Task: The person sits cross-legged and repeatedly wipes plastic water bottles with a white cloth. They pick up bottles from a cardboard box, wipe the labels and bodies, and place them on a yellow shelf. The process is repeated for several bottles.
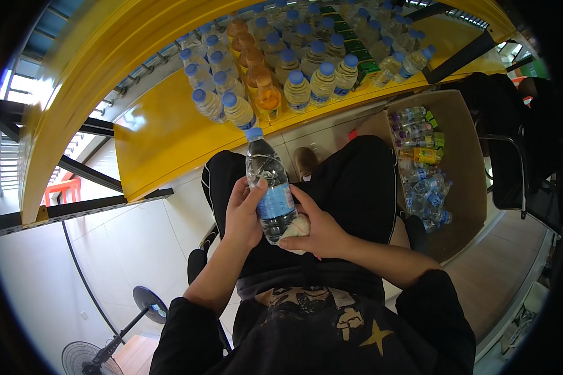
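Observation:
A clear plastic bottle with a blue cap and a blue label is held tilted above my lap, its cap pointing towards the yellow shelf. My left hand grips the bottle's left side, thumb on the label's edge. My right hand holds a whitish cloth against the lower right side and base of the bottle. Beyond the cap, rows of blue-capped bottles stand on the shelf, with a row of orange drink bottles among them.
An open cardboard box at my right holds several bottles lying on their sides. Green cartons lie between bottle rows on the shelf. A black metal-framed chair is beyond the box. A fan stands at the lower left.

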### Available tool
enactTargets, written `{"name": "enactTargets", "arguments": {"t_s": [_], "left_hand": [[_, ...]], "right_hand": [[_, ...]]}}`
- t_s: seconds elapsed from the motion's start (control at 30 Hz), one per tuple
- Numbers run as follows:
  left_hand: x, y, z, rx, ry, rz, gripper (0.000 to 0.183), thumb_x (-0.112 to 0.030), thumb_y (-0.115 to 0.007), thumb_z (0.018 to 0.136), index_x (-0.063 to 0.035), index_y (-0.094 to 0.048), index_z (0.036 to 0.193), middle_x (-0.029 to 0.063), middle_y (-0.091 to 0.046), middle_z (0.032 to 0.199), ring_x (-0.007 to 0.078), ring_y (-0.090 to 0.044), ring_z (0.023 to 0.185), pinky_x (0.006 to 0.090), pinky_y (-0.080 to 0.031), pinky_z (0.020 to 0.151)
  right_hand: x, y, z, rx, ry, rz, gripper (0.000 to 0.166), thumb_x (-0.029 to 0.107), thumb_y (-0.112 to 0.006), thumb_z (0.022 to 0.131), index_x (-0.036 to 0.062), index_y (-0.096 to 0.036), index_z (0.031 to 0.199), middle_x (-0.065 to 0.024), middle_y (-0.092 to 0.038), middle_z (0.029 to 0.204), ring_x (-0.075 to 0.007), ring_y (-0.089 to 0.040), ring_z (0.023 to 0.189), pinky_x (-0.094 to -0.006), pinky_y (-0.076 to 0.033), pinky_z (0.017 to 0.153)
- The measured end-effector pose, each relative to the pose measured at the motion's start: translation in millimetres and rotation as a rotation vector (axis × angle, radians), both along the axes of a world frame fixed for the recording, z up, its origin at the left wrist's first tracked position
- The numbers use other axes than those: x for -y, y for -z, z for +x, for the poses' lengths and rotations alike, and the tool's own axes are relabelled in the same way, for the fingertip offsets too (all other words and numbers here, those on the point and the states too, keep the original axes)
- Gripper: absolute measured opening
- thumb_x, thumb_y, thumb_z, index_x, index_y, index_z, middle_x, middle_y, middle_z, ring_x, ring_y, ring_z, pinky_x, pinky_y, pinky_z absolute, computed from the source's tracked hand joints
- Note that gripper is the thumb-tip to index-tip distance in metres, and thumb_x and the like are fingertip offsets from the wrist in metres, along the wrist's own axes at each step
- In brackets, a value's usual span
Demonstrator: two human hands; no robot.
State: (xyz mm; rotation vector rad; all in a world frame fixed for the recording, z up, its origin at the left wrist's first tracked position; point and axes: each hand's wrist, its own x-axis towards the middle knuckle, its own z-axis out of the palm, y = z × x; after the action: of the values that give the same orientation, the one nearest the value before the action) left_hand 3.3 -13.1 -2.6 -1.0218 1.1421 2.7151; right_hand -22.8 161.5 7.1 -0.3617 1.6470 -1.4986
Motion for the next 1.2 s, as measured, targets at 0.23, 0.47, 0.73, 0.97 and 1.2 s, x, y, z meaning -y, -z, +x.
{"name": "enactTargets", "arguments": {"t_s": [0.23, 0.47, 0.73, 0.97, 1.2], "left_hand": [[0, -2, 3, -0.084, 0.051, 0.027, 0.028, -0.01, -0.057, 0.092, -0.0025, -0.047, 0.118, 0.0077, -0.057, 0.108, 0.0151, -0.055, 0.102, 0.031, -0.045, 0.09], [-7, -3, 8, -0.155, 0.161, -0.053, 0.035, -0.011, -0.056, 0.093, -0.0029, -0.045, 0.125, 0.0066, -0.056, 0.111, 0.0142, -0.054, 0.103, 0.0295, -0.043, 0.092], [-14, -6, 13, -0.159, 0.364, -0.222, 0.049, -0.002, -0.064, 0.085, -0.0029, -0.044, 0.129, 0.0049, -0.054, 0.108, 0.0139, -0.053, 0.099, 0.0289, -0.045, 0.088], [-9, 0, 15, -0.215, 0.387, -0.274, 0.05, -0.002, -0.063, 0.085, -0.0041, -0.042, 0.13, 0.0048, -0.053, 0.112, 0.0143, -0.053, 0.102, 0.0283, -0.043, 0.09], [-16, -6, 15, -0.261, 0.446, -0.201, 0.063, -0.012, -0.06, 0.091, -0.004, -0.025, 0.143, 0.0084, -0.054, 0.12, 0.0151, -0.051, 0.109, 0.0297, -0.04, 0.095]], "right_hand": [[-2, -12, -9, 0.095, 0.042, 0.126, 0.085, 0.032, -0.079, 0.073, 0.0012, -0.03, 0.135, -0.0182, -0.062, 0.107, -0.0249, -0.064, 0.096, -0.0323, -0.05, 0.085], [-7, 2, -23, 0.01, 0.186, 0.058, 0.068, 0.033, -0.079, 0.073, -0.0031, -0.045, 0.12, -0.0155, -0.063, 0.104, -0.0203, -0.063, 0.094, -0.031, -0.05, 0.084], [-11, 25, -31, -0.028, 0.315, 0.053, 0.059, 0.031, -0.075, 0.078, -0.0055, -0.048, 0.116, -0.0115, -0.062, 0.085, -0.0129, -0.061, 0.064, -0.0244, -0.05, 0.056], [-11, 12, -35, 0.14, 0.378, -0.086, 0.044, 0.024, -0.073, 0.081, -0.0019, -0.053, 0.11, -0.0068, -0.061, 0.094, -0.0104, -0.059, 0.085, -0.025, -0.05, 0.073], [-10, 11, -35, 0.188, 0.386, -0.23, 0.037, 0.022, -0.072, 0.082, 0.0003, -0.055, 0.107, -0.005, -0.061, 0.092, -0.0095, -0.058, 0.082, -0.0243, -0.049, 0.071]]}}
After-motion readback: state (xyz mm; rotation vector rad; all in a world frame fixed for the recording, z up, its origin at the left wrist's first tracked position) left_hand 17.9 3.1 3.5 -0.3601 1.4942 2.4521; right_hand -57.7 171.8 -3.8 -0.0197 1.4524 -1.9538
